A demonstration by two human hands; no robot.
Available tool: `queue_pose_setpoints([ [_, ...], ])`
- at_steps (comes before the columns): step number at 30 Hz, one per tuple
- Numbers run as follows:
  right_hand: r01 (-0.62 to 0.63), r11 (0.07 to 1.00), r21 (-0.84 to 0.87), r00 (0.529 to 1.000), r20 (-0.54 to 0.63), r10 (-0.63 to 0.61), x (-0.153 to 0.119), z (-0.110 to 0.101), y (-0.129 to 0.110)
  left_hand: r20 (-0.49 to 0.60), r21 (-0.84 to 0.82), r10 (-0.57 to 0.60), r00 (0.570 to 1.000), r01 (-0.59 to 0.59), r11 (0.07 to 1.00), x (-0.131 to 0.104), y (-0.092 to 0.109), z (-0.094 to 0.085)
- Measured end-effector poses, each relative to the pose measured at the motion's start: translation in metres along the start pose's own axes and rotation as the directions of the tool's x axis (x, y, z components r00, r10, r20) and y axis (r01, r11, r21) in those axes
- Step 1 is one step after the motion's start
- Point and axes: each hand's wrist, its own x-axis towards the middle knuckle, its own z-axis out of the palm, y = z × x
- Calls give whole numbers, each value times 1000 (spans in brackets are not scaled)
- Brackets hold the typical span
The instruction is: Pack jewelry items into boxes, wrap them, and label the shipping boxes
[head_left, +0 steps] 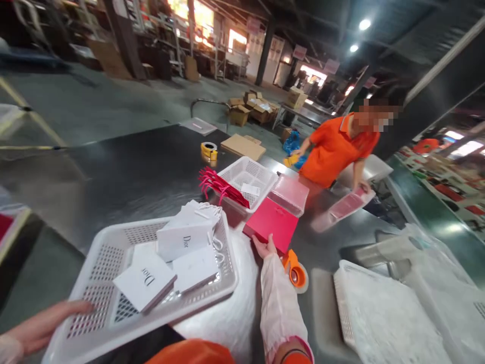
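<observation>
White plastic makes up the near basket (127,226), its lower corner cut off; the left hand (51,322) holds its end, thumb hidden. Inside, white bags (185,237) overlap, two reading "Dior". The right hand (266,246) touches the red box (278,222) at its near edge on the dark table (151,167); some fingertips are hidden, so I cannot tell if they pinch it. An orange dispenser (293,268) sits just beside. Farther off, red bags (227,189) partly cover a small basket (246,169). Beyond, a person (329,146) holds a blurred pink pack (350,205).
</observation>
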Motion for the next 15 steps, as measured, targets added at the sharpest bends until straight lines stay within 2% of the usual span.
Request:
queue_pose_setpoints([
  [2, 2, 1000, -11, 1000, -3, -2, 7, 7, -5, 63, -143, -63, 996, 71, 987, -15, -3, 6],
  [3, 2, 1000, -21, 1000, -7, -2, 10, 9, -5, 79, -194, -58, 995, 73, 978, -21, -3, 9],
  [7, -14, 997, -79, 999, -33, 12, 8, 4, 7, 71, -271, 47, 996, -26, 962, -26, -9, 19],
  [11, -47, 987, -154, 999, -23, 44, -20, -24, 34, 47, -378, 109, 993, -83, 922, -27, -29, 34],
  [15, -42, 976, -214, 998, 27, 49, -42, -60, 55, -69, -526, 151, 986, -165, 835, -34, -60, 54],
])
